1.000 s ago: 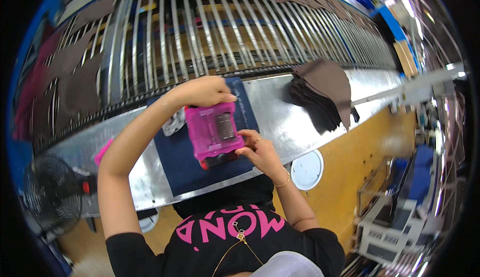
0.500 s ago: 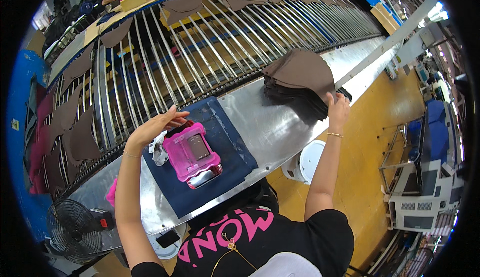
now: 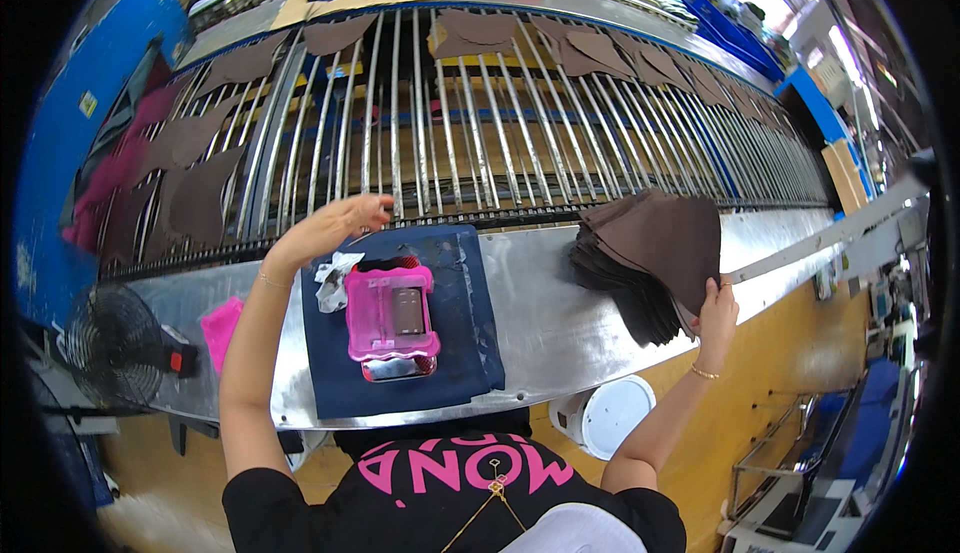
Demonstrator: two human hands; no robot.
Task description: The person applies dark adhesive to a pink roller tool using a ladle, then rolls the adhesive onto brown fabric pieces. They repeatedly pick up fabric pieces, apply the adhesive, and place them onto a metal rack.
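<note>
My right hand [image 3: 717, 315] pinches the near edge of the top brown cut piece [image 3: 668, 243] on a fanned stack. Darker edges of the lower pieces [image 3: 630, 298] show beneath it. My left hand [image 3: 345, 223] hovers by the conveyor's near edge, fingers reaching rightward and loosely bent, with nothing visible in them. Below that hand, a pink plastic frame [image 3: 365, 313] with a brown block [image 3: 408, 311] in it lies on a dark blue mat [image 3: 460, 353]. Beside the frame is a crumpled white rag [image 3: 335, 281].
Beyond the metal table [image 3: 540, 323] runs a conveyor of metal rods [image 3: 480, 143] carrying brown pieces [image 3: 195, 198]. A black fan [image 3: 112, 345] and a pink item [image 3: 220, 331] are at left. A white bucket [image 3: 618, 418] stands below the table's near edge.
The view has turned, so the scene sits differently. My right hand has come to the near edge of the stack's top piece. My left hand's fingers are less spread.
</note>
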